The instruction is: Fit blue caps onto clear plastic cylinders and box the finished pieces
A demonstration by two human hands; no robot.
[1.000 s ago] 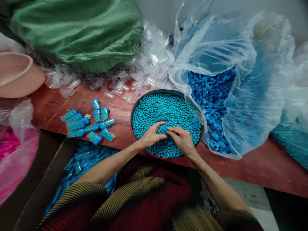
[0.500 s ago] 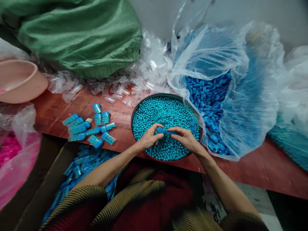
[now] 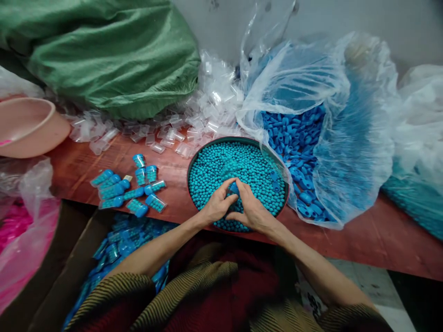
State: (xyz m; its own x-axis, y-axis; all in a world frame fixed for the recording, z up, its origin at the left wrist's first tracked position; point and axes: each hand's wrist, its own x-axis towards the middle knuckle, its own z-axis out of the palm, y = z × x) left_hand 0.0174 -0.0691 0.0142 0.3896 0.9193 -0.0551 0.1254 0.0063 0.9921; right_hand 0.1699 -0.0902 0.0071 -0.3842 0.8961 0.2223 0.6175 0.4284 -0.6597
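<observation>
My left hand (image 3: pixel 218 204) is closed around a small piece of which a blue cap (image 3: pixel 234 188) shows between the fingertips; its lower part is hidden. From the other side my right hand (image 3: pixel 254 210) presses its fingers against that cap, its thumb lower down and apart. Both hands are over a round tub (image 3: pixel 188 177) full of turquoise beads (image 3: pixel 221 159). Two loose blue caps (image 3: pixel 274 176) lie on the beads at the right. On the table to the left are several small clear bottles (image 3: pixel 155 203) with blue caps and beads inside.
A plastic bag (image 3: pixel 356 138) spills blue caps (image 3: pixel 294 133) at the right. Clear empty tubes (image 3: pixel 211 106) are heaped behind the tub, beside a green sack (image 3: pixel 114 60). A pink basin (image 3: pixel 31 129) stands left on the red table (image 3: pixel 346 244). Filled bottles (image 3: pixel 114 249) lie below the edge.
My right hand has moved left, bringing its blue piece to my left hand; the two hands now meet around the cap. The view has shifted slightly.
</observation>
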